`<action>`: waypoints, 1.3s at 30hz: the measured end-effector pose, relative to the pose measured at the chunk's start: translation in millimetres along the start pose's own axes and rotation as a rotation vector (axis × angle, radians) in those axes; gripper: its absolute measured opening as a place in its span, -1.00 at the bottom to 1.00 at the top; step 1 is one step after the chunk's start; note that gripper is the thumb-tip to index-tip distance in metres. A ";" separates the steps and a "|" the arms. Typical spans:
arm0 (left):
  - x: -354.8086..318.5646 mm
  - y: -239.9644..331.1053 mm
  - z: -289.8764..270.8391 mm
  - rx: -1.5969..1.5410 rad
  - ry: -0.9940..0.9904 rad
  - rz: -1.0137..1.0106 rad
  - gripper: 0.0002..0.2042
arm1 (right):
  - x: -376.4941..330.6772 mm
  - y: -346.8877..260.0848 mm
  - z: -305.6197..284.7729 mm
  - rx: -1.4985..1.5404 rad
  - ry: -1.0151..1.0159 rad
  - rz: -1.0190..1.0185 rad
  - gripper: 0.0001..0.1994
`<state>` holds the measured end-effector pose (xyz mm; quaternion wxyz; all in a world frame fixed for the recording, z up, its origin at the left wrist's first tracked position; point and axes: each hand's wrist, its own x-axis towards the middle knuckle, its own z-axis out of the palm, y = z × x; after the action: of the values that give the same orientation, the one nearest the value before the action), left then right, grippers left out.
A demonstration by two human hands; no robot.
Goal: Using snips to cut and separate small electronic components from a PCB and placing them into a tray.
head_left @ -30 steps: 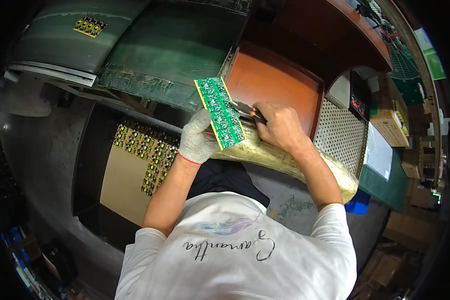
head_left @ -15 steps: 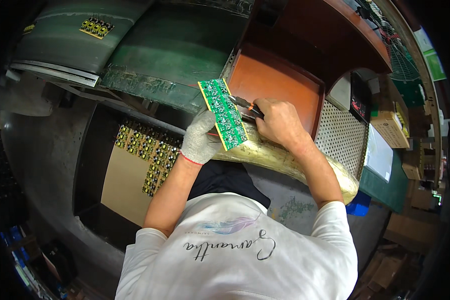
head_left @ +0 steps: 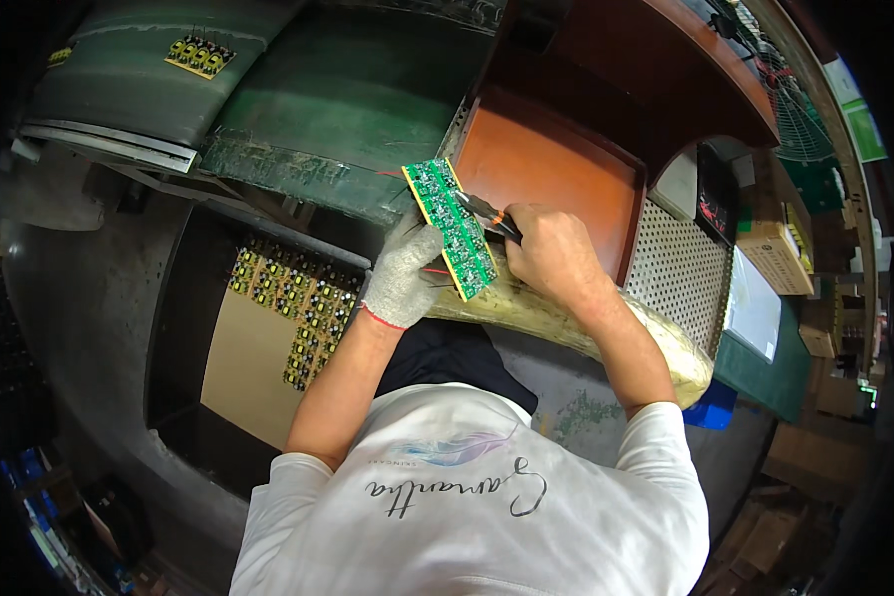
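A green circuit board [head_left: 454, 233] with yellow edges is held up, solder side showing, in front of me. My left hand [head_left: 405, 266], in a grey knit glove with a red cuff, grips its left long edge. Red and dark wires poke out beside that edge. My bare right hand [head_left: 554, 248] is closed round a pair of cutting pliers [head_left: 493, 216] with dark and orange handles. The pliers' jaws reach the board's upper right part; whether they touch it cannot be made out.
A dark box [head_left: 173, 328] at left holds several component boards [head_left: 293, 288] and a tan cardboard sheet [head_left: 248, 368]. Another board [head_left: 199, 56] lies on the green conveyor belt [head_left: 347, 89]. An orange-brown tray [head_left: 551, 169] stands ahead right, with a wrapped yellowish padded edge [head_left: 655, 343] nearer me.
The circuit board and my left hand have shifted slightly right. The pliers have moved a little with my right hand. The board on the conveyor belt has drifted slightly right.
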<state>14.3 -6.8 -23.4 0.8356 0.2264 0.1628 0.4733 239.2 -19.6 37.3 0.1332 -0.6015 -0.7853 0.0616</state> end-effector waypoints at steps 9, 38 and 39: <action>-2.1 -4.1 -26.0 -0.101 -0.058 -0.069 -0.38 | 5.2 11.4 3.7 -0.016 0.102 -0.082 -0.67; -3.1 4.0 -5.6 -0.152 -0.042 -0.103 -0.50 | 25.0 12.2 2.4 -0.053 0.098 -0.041 -0.71; -3.2 4.6 -5.1 -0.147 -0.049 -0.105 -0.49 | 25.4 11.3 1.8 -0.062 0.089 -0.040 -0.72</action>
<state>7.0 -6.3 -25.0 0.8772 0.1673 0.1189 0.4340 243.1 7.9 36.1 0.1506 -0.5918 -0.7919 0.0077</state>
